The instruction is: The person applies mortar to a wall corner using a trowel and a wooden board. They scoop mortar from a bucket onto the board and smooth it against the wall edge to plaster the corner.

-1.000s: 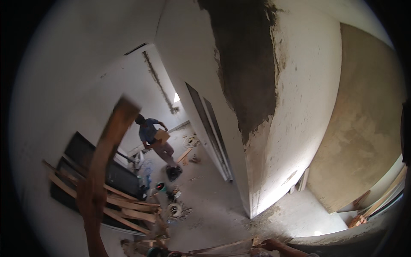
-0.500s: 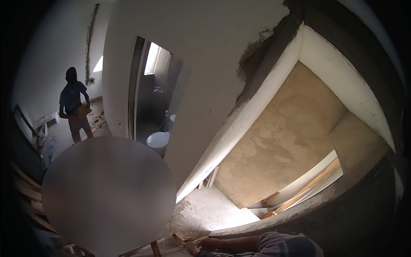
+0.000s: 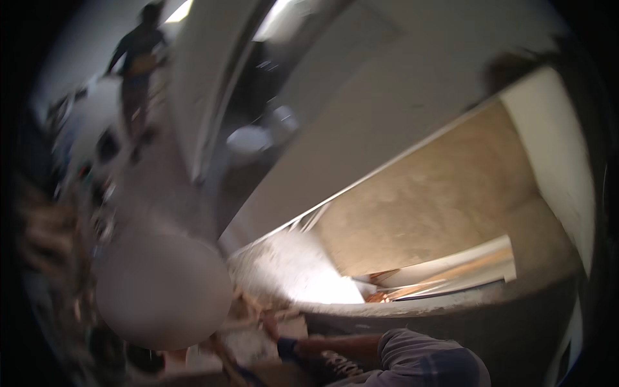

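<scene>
Lying approx. level, R arm [image 3: 338, 346] points left; R hand [image 3: 271, 326] angled up beside timber pcs [image 3: 245, 307], lt. brown, blurred; can't tell if fingers grip.

One person [image 3: 137, 61] at ten o'clock, two white things [image 3: 249, 138] near eleven, one sleeve [image 3: 429, 364] at five, one hand [image 3: 270, 326] near six.

A rough interior under uneven light: a window [image 3: 274, 19] glares at 12 o'clock, a white bowl [image 3: 249, 138] shows through a doorway [image 3: 242, 84] at 11, a grey wall [image 3: 361, 129] slants at 1, a tan plastered wall [image 3: 445, 187] spans 3 o'clock, and sunlit floor [image 3: 329, 287] gleams at 6.
</scene>
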Motion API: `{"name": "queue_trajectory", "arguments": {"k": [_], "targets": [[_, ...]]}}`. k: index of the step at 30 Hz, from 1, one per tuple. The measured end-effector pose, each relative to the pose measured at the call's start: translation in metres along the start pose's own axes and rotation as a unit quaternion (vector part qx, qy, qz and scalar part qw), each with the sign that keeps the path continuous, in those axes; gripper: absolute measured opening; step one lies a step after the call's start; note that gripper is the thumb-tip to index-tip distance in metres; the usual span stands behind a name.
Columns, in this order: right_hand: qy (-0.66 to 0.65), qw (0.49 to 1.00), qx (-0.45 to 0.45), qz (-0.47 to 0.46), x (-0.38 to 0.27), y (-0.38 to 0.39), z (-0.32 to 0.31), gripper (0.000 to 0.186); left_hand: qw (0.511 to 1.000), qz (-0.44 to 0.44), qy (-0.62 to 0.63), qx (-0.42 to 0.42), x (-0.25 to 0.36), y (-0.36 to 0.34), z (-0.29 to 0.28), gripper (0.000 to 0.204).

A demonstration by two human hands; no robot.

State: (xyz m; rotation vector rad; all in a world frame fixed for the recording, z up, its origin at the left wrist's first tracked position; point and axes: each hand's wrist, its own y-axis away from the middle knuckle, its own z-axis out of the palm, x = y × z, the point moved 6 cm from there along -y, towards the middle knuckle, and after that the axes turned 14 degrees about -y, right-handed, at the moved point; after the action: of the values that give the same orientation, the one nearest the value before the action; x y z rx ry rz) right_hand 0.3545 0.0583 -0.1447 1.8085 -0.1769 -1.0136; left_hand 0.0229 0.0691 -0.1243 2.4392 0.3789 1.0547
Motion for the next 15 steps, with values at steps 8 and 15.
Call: {"name": "queue_trajectory", "arguments": {"k": [8, 15], "targets": [[0.053, 0.983, 0.145, -0.094, -0.106, -0.167, -0.058, 0.029, 0.991, -0.12, 0.06, 0.006, -0.002, 0.021, -0.045, 0.072], [0.078, 0.947, 0.131, -0.283, -0.254, -0.335, -0.008, 0.025, 0.98, -0.178, 0.055, 0.072, -0.008, 0.044, -0.044, 0.07]]}}
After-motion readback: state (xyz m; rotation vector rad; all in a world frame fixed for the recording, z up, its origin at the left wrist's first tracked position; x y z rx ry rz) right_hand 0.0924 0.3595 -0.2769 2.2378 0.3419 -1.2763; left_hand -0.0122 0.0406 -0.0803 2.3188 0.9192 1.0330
